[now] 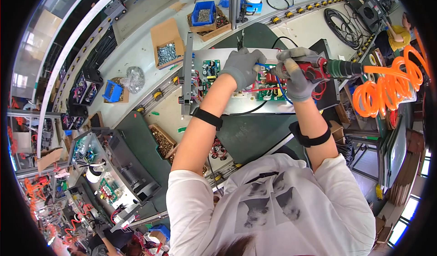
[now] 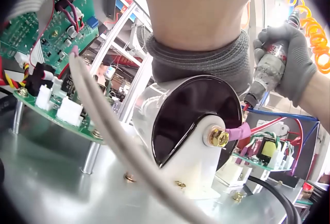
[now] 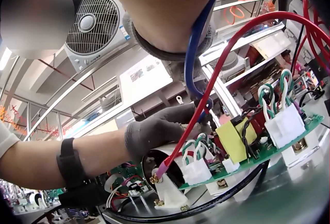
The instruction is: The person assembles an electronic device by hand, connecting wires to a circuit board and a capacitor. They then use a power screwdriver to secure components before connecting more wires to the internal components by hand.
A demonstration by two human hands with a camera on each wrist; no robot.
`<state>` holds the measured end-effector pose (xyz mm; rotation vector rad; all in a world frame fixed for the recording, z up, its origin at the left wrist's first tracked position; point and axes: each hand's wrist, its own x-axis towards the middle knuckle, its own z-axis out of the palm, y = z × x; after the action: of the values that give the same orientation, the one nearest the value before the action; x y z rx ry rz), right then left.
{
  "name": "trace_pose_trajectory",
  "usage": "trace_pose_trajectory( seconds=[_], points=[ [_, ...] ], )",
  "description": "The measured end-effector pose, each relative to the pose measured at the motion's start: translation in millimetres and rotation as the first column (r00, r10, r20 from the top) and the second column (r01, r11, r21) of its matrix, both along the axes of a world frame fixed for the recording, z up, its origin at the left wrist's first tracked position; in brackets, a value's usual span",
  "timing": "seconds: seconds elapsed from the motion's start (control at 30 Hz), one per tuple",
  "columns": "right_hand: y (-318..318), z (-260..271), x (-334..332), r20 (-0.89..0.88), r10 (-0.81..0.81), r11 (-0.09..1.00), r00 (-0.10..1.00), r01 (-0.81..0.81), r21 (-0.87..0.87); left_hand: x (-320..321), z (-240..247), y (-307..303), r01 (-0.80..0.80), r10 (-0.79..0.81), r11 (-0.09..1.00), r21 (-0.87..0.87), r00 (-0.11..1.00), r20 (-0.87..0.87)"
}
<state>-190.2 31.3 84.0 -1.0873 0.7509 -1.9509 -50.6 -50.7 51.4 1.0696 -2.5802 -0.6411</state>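
Screwdriver (image 1: 318, 68), an air-driven one with a red and black body, sits over the right part of a metal chassis (image 1: 236, 105) on the table, clenched in the gloved right hand (image 1: 295, 76), whose fingers wrap round its barrel. In the left wrist view its tip points steeply down toward the small green board (image 2: 263, 154) at the chassis's far end, probably so that the bit meets a fastener squarely. An orange coiled hose (image 1: 387, 85) runs off from its rear to the right, well clear of the work. The gloved left hand (image 1: 241, 67) is planted on the middle of the chassis, just beside the right hand, its fingers bent down over a black round part (image 2: 196, 126) in a white bracket (image 2: 193, 170). This seems meant to steady the assembly and hold loose leads aside, but whether those fingers pinch anything is hidden, so I cannot tell. A blue wire (image 3: 193, 59) and a red wire (image 3: 216, 85) loop up past the hands. A pink-sleeved lead (image 2: 240, 130) ends at a brass screw (image 2: 219, 138) on the bracket. Boxes of screws (image 1: 167, 53) stand farther back on the table, likely kept within reach.
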Motion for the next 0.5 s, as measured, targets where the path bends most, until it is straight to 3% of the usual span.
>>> trace_pose_trajectory(
  seconds=[0.07, 0.13, 0.27, 0.33, 0.5],
  points=[
    [-4.9, -3.9, -2.0, 0.012, 0.042, 0.999, 0.999, -0.042, 0.013, 1.5, -2.5, -1.9, 0.037, -0.037, 0.999, -0.017, 0.999, -0.009],
    [-9.9, -7.7, -0.3, -0.119, -0.08, 0.993, 0.99, 0.089, 0.076, 1.6, 3.5, 0.3, 0.039, -0.039, 0.999, 0.008, 0.999, 0.002],
    [-14.7, -1.6, 1.8, -0.179, -0.085, 0.989, 0.98, 0.105, 0.106, 0.7, 5.9, -0.8, 0.056, -0.059, 0.997, 0.053, 0.997, 0.042],
    [-17.5, -4.8, -1.7, -0.119, -0.022, 0.989, 0.993, 0.039, 0.142, 1.2, 9.9, -0.9, 0.062, -0.065, 0.996, 0.064, 0.996, 0.058],
    [-20.3, -2.4, 1.8, -0.265, -0.021, 0.986, 0.964, 0.063, 0.152, -0.6, 11.6, -1.9, 0.079, -0.081, 0.997, 0.025, 0.988, 0.128]
  ],
)
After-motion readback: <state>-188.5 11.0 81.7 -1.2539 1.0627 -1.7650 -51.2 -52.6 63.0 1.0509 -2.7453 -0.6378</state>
